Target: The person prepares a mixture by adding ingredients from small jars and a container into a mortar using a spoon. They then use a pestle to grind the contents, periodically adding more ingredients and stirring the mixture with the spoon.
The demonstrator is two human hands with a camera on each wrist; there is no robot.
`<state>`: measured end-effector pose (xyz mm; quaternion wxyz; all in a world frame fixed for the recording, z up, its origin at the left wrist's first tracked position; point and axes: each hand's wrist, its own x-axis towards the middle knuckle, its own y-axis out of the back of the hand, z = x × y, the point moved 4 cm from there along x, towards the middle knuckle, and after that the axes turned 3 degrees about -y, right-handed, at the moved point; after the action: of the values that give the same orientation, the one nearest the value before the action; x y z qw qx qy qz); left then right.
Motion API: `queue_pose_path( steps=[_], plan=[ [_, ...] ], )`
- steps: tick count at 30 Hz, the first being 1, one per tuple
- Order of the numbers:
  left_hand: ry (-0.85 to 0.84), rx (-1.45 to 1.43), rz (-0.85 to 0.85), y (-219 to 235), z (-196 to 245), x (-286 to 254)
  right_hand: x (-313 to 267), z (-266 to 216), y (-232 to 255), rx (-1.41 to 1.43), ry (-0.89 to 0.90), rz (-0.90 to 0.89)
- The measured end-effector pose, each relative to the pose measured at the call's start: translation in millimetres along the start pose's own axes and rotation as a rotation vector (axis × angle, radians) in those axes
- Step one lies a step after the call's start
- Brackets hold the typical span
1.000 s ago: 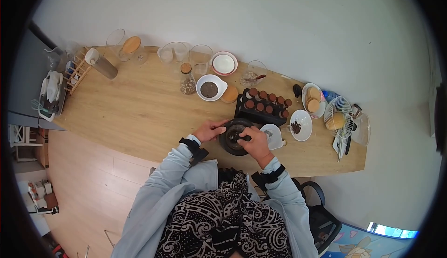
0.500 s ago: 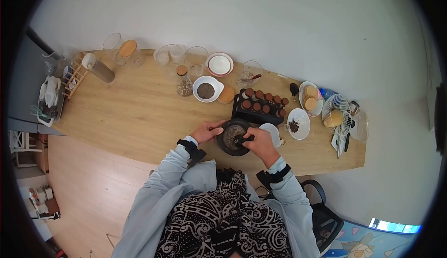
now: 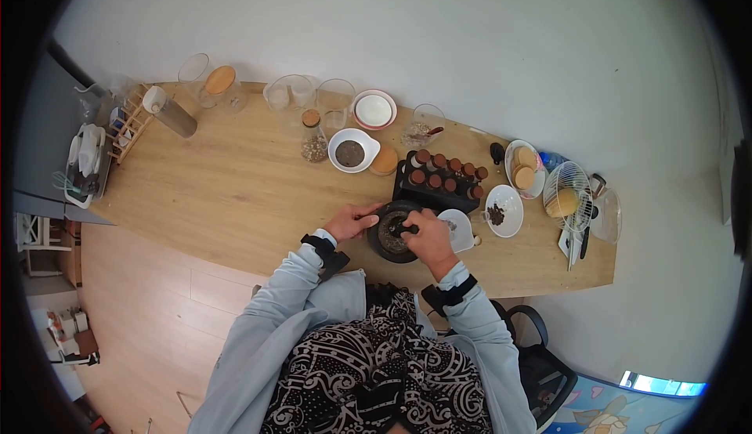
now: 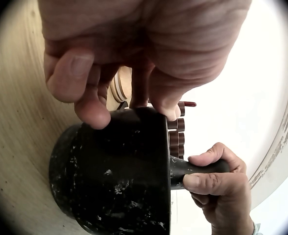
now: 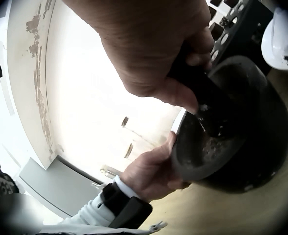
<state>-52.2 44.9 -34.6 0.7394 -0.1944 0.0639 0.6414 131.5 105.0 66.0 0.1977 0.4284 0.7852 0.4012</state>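
Observation:
A black stone mortar [image 4: 114, 171] with pale flecks stands on the table close to the person's body. The left hand [image 3: 352, 221] grips it from the left side, thumb at the rim and fingers against the outer wall. Wrapped in the fingers of the right hand [image 3: 430, 240] is a black pestle [image 4: 179, 169]. Its lower end is down inside the mortar, among coarse grey-brown ground bits [image 3: 389, 240]. Right beside the mortar is a white lipped bowl [image 3: 464, 234], partly behind the right hand.
Behind the mortar stands a black rack [image 3: 427, 196] of brown-lidded jars. A white bowl of dark pieces [image 3: 511, 221] sits to its right, a bowl of dark grains [image 3: 368, 138] to its left. Glass containers line the wall. A wire basket [image 3: 565, 169] occupies the right end.
The right hand has circled with the pestle inside the mortar, out to the right half a second ago and now back left and up. The left hand keeps its hold.

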Motion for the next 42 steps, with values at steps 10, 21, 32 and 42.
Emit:
queue_pose_path(
  steps=[10,21,32,42],
  plan=[
    [-0.018,0.031,0.008,0.9,-2.5,0.6,-16.4,-7.0,19.5,-0.148,0.028,-0.014],
    [-0.005,-0.026,-0.006,0.5,-1.5,-0.6,-3.4,9.1,2.6,0.112,0.003,-0.151],
    [-0.017,-0.022,-0.014,0.0,-1.7,1.9,-8.6,-0.7,10.7,-0.074,0.009,-0.199],
    [-0.022,-0.006,-0.010,-1.0,-2.0,-0.7,-16.3,-1.6,12.6,-0.016,0.051,-0.174]
  ],
)
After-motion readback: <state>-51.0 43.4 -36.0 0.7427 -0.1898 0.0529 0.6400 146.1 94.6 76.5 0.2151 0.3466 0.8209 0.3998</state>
